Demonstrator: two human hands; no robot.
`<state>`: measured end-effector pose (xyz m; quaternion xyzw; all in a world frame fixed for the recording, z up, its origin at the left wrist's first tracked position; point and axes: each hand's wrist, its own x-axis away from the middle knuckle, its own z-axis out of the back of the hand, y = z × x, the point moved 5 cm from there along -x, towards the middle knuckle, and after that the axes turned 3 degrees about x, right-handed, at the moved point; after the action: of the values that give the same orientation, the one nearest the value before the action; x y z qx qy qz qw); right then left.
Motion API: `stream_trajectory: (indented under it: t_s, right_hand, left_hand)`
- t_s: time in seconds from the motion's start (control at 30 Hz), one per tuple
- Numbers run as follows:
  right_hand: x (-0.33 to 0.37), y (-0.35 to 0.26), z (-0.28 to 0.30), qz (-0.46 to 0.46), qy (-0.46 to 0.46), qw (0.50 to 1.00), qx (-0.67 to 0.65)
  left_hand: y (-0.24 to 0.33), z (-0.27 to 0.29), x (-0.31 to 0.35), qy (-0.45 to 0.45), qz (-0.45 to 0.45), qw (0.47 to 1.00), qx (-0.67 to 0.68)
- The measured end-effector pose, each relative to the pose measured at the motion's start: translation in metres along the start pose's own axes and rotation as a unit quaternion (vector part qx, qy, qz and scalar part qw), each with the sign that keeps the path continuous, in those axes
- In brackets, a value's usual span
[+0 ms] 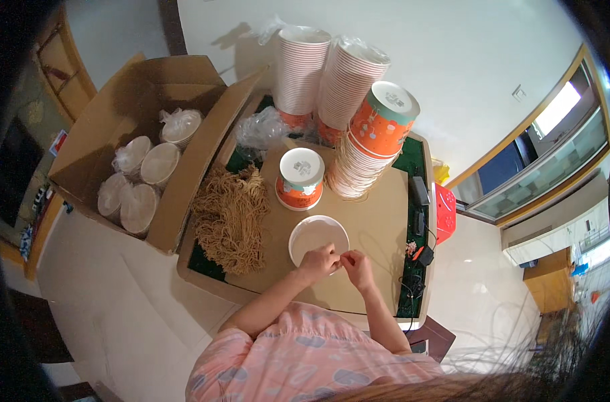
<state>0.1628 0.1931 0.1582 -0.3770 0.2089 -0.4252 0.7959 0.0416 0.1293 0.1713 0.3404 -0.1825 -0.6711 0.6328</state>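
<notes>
A white-lined paper tub (308, 236) stands with its mouth up on the cardboard-covered table. My left hand (318, 262) is closed in a pinch over the tub's near rim. Beside it, my right hand (357, 269) is also closed, its fingertips meeting the left ones just off the rim's right side. Whatever lies between the fingers is too small to make out. Beyond the tub, an orange and green paper tub (300, 187) sits upside down. A loose heap of tan twine (230, 221) lies to the left.
Tall tub stacks (298, 70) rise at the back, near crumpled clear plastic (261, 130). An upturned stack (384, 124) stands at the right, strings hanging at its lower rims. A cardboard box (164, 231) holds bagged tubs. Black adapters and cables (419, 201) line the right edge.
</notes>
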Motion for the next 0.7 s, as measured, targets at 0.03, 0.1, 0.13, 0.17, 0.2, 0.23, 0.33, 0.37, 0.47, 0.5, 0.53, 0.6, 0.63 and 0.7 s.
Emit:
stream_trajectory:
  t_s: [0.03,0.1,0.13,0.17,0.2,0.23,0.33,0.37,0.47,0.5,0.53,0.6,0.63,0.7]
  right_hand:
    - [0.003,-0.001,-0.002,0.001,-0.001,1.0,0.0]
    - [0.008,-0.003,-0.002,0.01,0.05,0.998,-0.045]
    - [0.01,-0.008,-0.003,0.01,0.049,0.998,-0.046]
    - [0.013,-0.014,-0.001,0.006,0.081,0.995,-0.062]
    - [0.016,-0.019,0.002,0.002,0.114,0.99,-0.079]
    - [0.018,-0.027,0.002,0.002,0.112,0.991,-0.079]
    - [0.023,-0.038,0.004,0.005,0.154,0.986,-0.066]
    - [0.024,-0.033,0.003,0.005,0.171,0.982,-0.075]
    - [0.027,-0.037,0.002,0.009,0.19,0.978,-0.084]
    - [0.027,-0.039,0.001,0.013,0.194,0.977,-0.084]
    - [0.028,-0.037,0.0,0.011,0.193,0.977,-0.084]
    - [0.029,-0.034,-0.003,0.007,0.171,0.982,-0.085]
    - [0.03,-0.034,-0.004,0.006,0.17,0.982,-0.085]
    - [0.032,-0.035,-0.005,0.027,0.147,0.987,-0.062]
  left_hand:
    - [-0.002,-0.002,0.001,0.001,0.001,1.0,-0.001]
    - [-0.013,-0.002,0.003,0.068,0.04,0.977,0.197]
    - [-0.013,-0.001,0.003,0.068,0.041,0.977,0.197]
    - [-0.022,-0.007,0.003,0.029,0.143,0.936,0.321]
    - [-0.028,-0.015,0.006,-0.011,0.241,0.867,0.436]
    - [-0.03,-0.015,0.005,-0.009,0.243,0.867,0.435]
    - [-0.037,-0.021,0.009,-0.002,0.341,0.78,0.525]
    - [-0.034,-0.021,0.008,-0.015,0.348,0.772,0.532]
    - [-0.034,-0.023,0.008,-0.033,0.364,0.761,0.537]
    - [-0.034,-0.025,0.009,-0.039,0.371,0.759,0.533]
    - [-0.034,-0.024,0.009,-0.04,0.372,0.759,0.533]
    - [-0.034,-0.019,0.008,-0.011,0.371,0.77,0.518]
    - [-0.036,-0.02,0.009,-0.011,0.372,0.77,0.519]
    - [-0.04,-0.022,0.011,-0.011,0.366,0.757,0.542]
